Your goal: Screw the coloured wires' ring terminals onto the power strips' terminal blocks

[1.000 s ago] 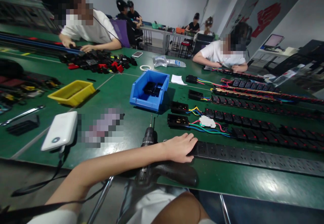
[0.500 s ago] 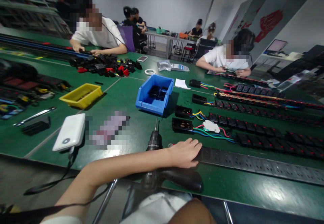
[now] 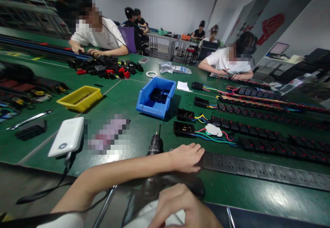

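Resting flat on long black ribbed socket strip (image 3: pixel 257 167), left hand (image 3: pixel 187 157).

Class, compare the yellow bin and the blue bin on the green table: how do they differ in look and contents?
The yellow bin is low and shallow; the blue bin is deeper, with taller walls. The yellow bin lies further left, beyond the white power bank; the blue bin stands near the middle, beyond the power drill. The blue bin holds black parts; the yellow bin's contents are unclear. Both are open-topped and rest on the table.
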Action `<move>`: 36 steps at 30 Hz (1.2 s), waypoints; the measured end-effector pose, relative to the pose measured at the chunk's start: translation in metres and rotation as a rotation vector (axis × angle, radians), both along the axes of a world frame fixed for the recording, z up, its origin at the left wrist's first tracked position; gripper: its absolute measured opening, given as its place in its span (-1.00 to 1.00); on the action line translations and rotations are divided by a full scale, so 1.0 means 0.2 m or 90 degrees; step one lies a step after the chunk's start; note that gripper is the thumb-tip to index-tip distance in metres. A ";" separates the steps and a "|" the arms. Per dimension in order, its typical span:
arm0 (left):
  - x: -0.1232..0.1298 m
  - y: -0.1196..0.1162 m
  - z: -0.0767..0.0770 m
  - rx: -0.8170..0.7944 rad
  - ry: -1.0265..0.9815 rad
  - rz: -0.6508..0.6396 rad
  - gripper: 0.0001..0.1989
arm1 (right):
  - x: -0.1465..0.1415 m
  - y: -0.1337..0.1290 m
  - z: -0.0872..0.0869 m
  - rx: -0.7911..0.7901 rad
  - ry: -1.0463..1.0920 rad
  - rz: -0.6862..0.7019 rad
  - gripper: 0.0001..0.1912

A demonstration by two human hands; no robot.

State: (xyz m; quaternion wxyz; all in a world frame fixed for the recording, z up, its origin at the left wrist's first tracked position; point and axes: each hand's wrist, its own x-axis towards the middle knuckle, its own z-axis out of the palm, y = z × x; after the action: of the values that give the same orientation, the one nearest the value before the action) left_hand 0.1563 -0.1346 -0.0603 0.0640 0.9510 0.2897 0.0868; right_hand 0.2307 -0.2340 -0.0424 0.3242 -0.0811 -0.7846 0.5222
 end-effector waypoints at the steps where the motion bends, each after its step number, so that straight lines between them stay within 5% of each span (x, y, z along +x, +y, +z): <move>1: 0.00 0.00 0.00 0.004 0.000 -0.003 -0.40 | 0.05 0.00 0.02 -0.043 0.015 -0.036 -0.77; 3: 0.00 0.00 0.00 0.009 0.001 -0.006 -0.40 | 0.18 0.03 0.06 -0.073 0.016 -0.146 -0.80; 6: 0.00 0.00 -0.01 0.024 0.018 0.002 -0.41 | 0.39 0.10 0.06 0.028 -0.071 -0.321 -0.79; 9: 0.02 -0.01 -0.01 0.055 0.041 0.018 -0.39 | 0.56 0.21 -0.02 0.174 -0.201 -0.567 -0.77; 11: 0.01 -0.01 0.01 0.069 0.039 0.011 -0.35 | 0.64 0.29 -0.11 0.304 -0.269 -0.648 -0.77; 14: -0.07 0.02 0.12 0.069 0.006 -0.018 -0.42 | 0.70 0.37 -0.21 0.418 -0.379 -0.665 -0.71; 17: -0.23 0.14 0.30 0.066 -0.040 -0.036 -0.72 | 0.72 0.38 -0.27 0.456 -0.471 -0.658 -0.72; 21: -0.53 0.46 0.46 0.131 -0.108 0.169 -0.81 | 0.71 0.37 -0.28 0.455 -0.508 -0.670 -0.75; 24: -0.71 0.73 0.44 0.162 0.046 0.343 -0.78 | 0.71 0.37 -0.28 0.453 -0.508 -0.668 -0.74; 27: -0.81 0.92 0.35 0.113 0.187 0.398 -0.77 | 0.71 0.37 -0.27 0.449 -0.513 -0.664 -0.73; 32: -0.85 1.03 0.21 0.061 0.253 0.426 -0.77 | 0.70 0.36 -0.27 0.450 -0.513 -0.671 -0.72; 36: -0.84 1.05 0.19 0.080 0.248 0.437 -0.76 | 0.71 0.36 -0.27 0.439 -0.516 -0.667 -0.74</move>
State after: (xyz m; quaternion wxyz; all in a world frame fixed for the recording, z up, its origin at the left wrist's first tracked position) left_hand -0.0115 0.0745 -0.0217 -0.0829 0.7995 0.5917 -0.0616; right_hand 0.3717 -0.1613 -0.0967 0.2230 -0.5242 -0.8205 -0.0471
